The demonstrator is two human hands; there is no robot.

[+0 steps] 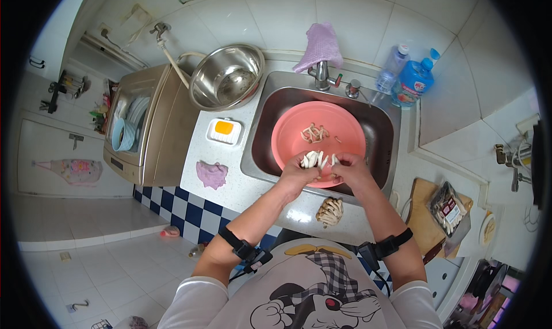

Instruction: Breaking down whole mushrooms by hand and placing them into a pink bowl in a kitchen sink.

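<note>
Over the near edge of a pink plastic basin [286, 126], my left hand [299, 173] grips a cluster of pale beech mushrooms [314, 160]. Close by on the right, my right hand [349, 169] pinches a small white mushroom piece [334, 159] between its fingers. Several loose mushrooms [314, 132] lie on the bottom of the basin, which sits in a stainless steel sink [267, 100]. Another bunch of mushrooms [330, 212] rests on the counter's front edge, between my forearms.
Left of the sink are a steel bowl [227, 76], a white soap dish [224, 132] and a purple cloth [211, 175]. Behind it stand a faucet [322, 75] and a blue detergent bottle [412, 83]. A wooden cutting board [420, 199] with packaged mushrooms [447, 208] lies right.
</note>
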